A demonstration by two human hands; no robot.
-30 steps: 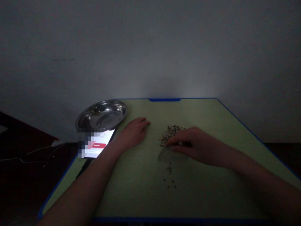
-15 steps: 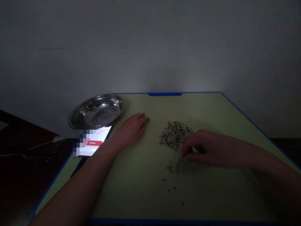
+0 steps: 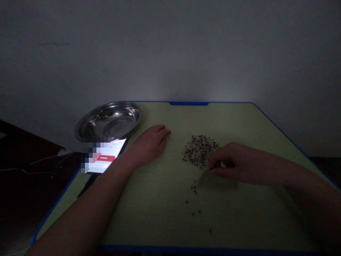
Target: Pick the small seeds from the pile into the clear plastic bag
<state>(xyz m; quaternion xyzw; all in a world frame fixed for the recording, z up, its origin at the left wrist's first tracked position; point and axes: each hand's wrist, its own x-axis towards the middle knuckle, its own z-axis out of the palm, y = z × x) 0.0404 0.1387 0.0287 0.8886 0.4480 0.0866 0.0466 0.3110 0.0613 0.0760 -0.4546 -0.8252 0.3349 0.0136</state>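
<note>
My right hand [image 3: 226, 163] is closed in a pinch on the curved edge of a clear protractor [image 3: 220, 182], whose straight side faces me. Just beyond those fingertips lies a pile of white grains mixed with dark seeds [image 3: 199, 151]; the hand covers its near right edge. Several loose dark seeds [image 3: 194, 187] are scattered to the left of the protractor and nearer to me. My left hand [image 3: 153, 144] rests palm down on the table, left of the pile, with its fingers stretched out and nothing in it.
A shiny metal basin [image 3: 117, 124] stands at the table's far left corner. Beside my left forearm lies a phone [image 3: 106, 158] with its screen lit, partly pixelated. The pale green table [image 3: 149, 209] has a blue rim and meets a grey wall. White cables [image 3: 42, 161] run off at left.
The protractor, blurred and faint before, now shows clearly in my right hand, its arc a little closer to the pile. My left hand stays put; the view has shifted slightly.
</note>
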